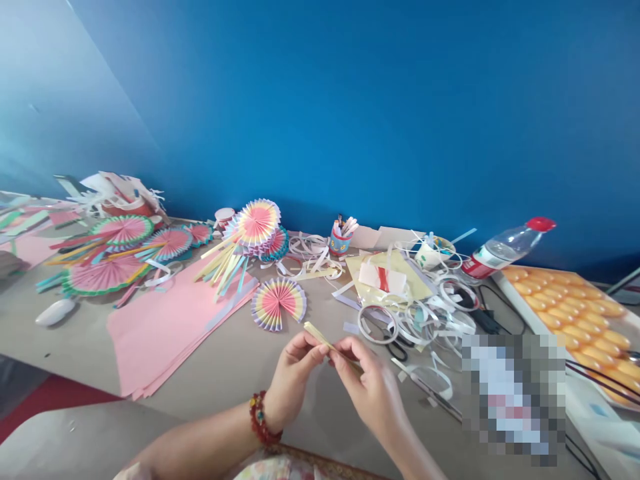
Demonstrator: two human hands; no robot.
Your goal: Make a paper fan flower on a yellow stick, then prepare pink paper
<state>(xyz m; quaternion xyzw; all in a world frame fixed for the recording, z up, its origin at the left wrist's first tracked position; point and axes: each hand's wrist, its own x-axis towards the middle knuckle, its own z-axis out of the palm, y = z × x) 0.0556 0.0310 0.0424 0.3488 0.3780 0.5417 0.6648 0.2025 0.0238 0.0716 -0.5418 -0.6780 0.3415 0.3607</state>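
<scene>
My left hand [295,380], with a red bead bracelet on the wrist, and my right hand [367,383] meet over the table's near edge. Both pinch a narrow yellow paper strip [317,333] that slants up to the left between the fingertips. Just beyond them lies a small round pleated paper fan [279,303] in pink, yellow and blue. A stack of pink paper sheets [165,327] lies to the left of my hands.
Several finished paper fans [123,230] with coloured stick handles cover the left of the grey table [235,367]. Tape rings and white strips [425,313] clutter the right, with scissors [397,350], a pen cup [340,240], a plastic bottle [505,250] and an orange tray [575,307].
</scene>
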